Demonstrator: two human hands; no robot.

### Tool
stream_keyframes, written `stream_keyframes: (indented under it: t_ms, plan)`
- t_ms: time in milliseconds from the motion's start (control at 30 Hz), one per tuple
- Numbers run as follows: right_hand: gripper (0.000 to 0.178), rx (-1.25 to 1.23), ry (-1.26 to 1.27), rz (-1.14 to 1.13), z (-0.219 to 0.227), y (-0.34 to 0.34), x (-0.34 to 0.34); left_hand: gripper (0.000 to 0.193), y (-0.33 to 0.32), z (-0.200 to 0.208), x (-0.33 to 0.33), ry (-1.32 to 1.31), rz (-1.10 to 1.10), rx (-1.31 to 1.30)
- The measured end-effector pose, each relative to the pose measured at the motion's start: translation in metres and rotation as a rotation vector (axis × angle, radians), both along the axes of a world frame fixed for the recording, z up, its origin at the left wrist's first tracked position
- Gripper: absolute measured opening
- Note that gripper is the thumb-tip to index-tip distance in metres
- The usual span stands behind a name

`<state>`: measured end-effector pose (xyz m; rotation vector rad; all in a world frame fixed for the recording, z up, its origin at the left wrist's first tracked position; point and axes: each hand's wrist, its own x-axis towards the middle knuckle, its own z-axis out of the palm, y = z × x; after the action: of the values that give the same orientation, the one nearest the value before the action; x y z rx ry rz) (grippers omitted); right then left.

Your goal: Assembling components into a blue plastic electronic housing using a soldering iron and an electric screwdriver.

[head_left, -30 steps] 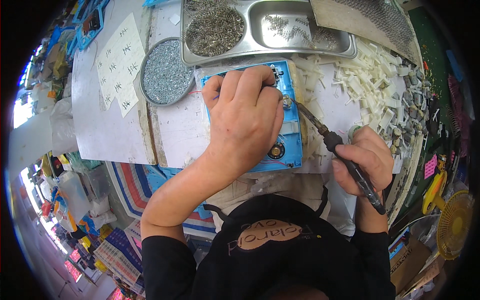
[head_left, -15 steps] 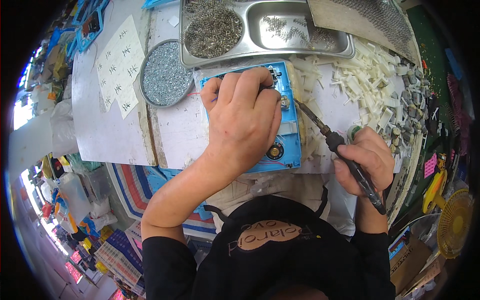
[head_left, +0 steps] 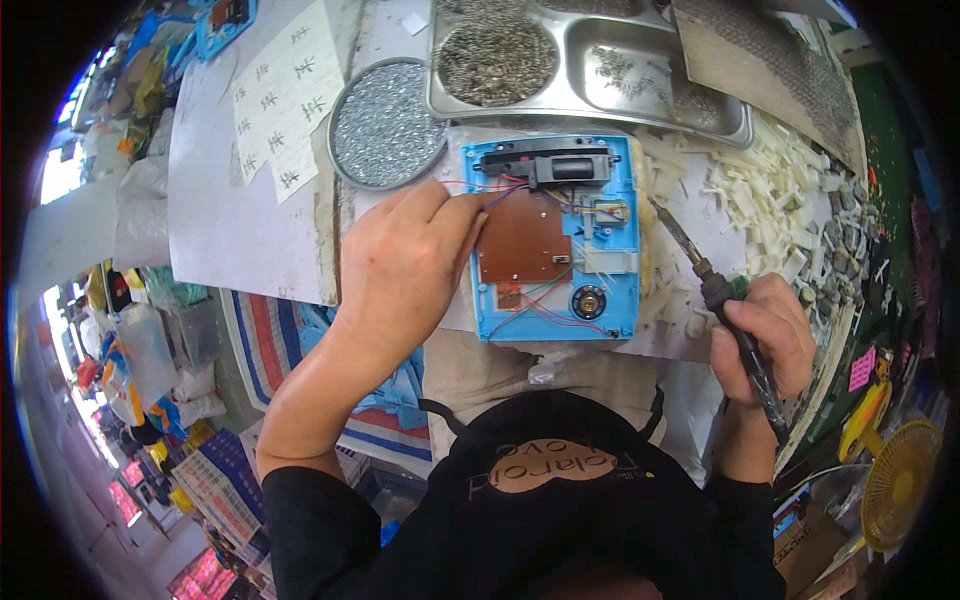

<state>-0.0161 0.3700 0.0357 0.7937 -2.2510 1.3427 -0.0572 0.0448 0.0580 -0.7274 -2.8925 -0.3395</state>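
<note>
A blue plastic housing (head_left: 628,310) lies open-side up in front of me, holding a brown circuit board (head_left: 525,240), a black motor mechanism (head_left: 575,168), a small round speaker (head_left: 588,302) and thin red and blue wires. My left hand (head_left: 405,260) is closed at the board's upper left corner. Thin wires run to its fingertips, but the fingers hide what they pinch. My right hand (head_left: 770,335) grips a soldering iron (head_left: 745,345) by its black handle. The iron's tip points up and left, just right of the housing and apart from it.
A round dish of small silver parts (head_left: 388,125) stands at the upper left, beside a marked paper sheet (head_left: 285,95). Behind the housing is a metal tray (head_left: 600,112) with springs. White plastic pieces (head_left: 760,190) and small grey parts (head_left: 850,220) are heaped at right.
My left hand has moved left off the housing's middle, uncovering the board and mechanism. The soldering iron stays in my right hand, right of the housing. The whole view has shifted slightly.
</note>
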Motion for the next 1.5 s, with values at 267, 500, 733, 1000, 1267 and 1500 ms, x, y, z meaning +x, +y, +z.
stream_keyframes:
  t_ms: [267, 500, 733, 1000, 1267, 1500]
  plan:
    - [0.026, 0.028, -0.004, 0.009, 0.011, -0.006, 0.001, 0.015, -0.013, -0.011, -0.034, 0.106, -0.157, 0.33]
    - [0.027, 0.027, -0.027, 0.009, 0.013, -0.015, -0.005, 0.011, -0.014, -0.007, -0.025, -0.142, -0.063, 0.303]
    - [0.029, 0.002, 0.043, 0.057, 0.016, -0.03, -0.02, 0.01, -0.005, 0.003, -0.027, -0.099, -0.067, 0.395]
    - [0.048, -0.277, -0.412, -0.094, 0.009, -0.062, -0.011, 0.007, 0.036, -0.029, -0.002, -0.664, 0.147, 1.156]
    - [0.061, -0.152, -0.258, 0.008, 0.001, -0.111, -0.04, 0.007, 0.044, -0.028, 0.002, -0.637, 0.213, 1.265]
    - [0.062, -0.006, -0.06, 0.058, 0.0, -0.111, -0.042, 0.007, 0.043, -0.03, 0.001, -0.781, 0.228, 1.528]
